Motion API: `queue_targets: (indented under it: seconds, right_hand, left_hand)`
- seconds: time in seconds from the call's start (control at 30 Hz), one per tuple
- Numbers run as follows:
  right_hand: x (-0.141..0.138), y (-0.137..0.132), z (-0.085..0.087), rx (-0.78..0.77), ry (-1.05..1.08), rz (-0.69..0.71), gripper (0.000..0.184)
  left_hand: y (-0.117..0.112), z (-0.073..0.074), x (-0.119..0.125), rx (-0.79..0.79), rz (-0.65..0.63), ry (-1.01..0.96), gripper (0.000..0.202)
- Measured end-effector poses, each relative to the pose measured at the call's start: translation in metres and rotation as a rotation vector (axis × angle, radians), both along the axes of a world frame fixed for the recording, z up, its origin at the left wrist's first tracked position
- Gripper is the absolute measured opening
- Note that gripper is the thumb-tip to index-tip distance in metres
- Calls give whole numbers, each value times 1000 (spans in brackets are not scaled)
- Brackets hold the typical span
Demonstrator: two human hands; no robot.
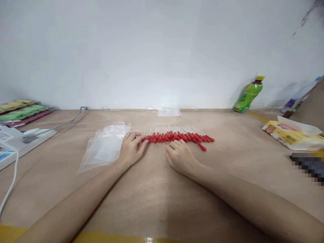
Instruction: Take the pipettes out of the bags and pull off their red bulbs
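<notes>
A row of several red-tipped thin sticks lies across the middle of the wooden table, red tips toward me. My left hand rests at the row's left end, fingers curled, fingertips touching the leftmost red tips. My right hand lies palm down just in front of the row's middle, fingers bent and touching the tips. One stick lies a little out of the row at the right. A stack of clear plastic bags lies just left of my left hand.
Another clear bag lies by the wall. A green bottle leans at the back right. A yellow tissue pack sits right. A white power strip with cables and coloured packets sit left.
</notes>
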State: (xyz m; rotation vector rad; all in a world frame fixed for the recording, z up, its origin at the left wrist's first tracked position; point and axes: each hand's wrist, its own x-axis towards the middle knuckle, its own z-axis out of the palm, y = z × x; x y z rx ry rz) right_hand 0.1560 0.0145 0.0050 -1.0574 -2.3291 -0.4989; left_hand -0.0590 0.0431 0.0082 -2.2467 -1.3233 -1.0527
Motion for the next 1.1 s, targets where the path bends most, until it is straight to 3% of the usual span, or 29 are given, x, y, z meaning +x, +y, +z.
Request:
queue_targets:
  seconds: [0.27, 0.47, 0.67, 0.87, 1.1]
  right_hand:
    - [-6, -7, 4, -227, -3, -41, 21]
    - [-6, -8, 2, -227, 21, -37, 44]
    - [-6, -8, 4, -207, 22, -25, 51]
    - [8, -17, 8, -117, 93, 19, 36]
    - [38, -25, -10, -46, 216, 74, 25]
  left_hand:
    - [4, -2, 18, -51, 4, 156, 28]
    - [6, -1, 18, -105, -55, 210, 34]
    - [9, -4, 17, -147, -80, 164, 33]
    - [15, -7, 18, -147, -82, 37, 24]
    - [16, -7, 18, -68, -36, -179, 20]
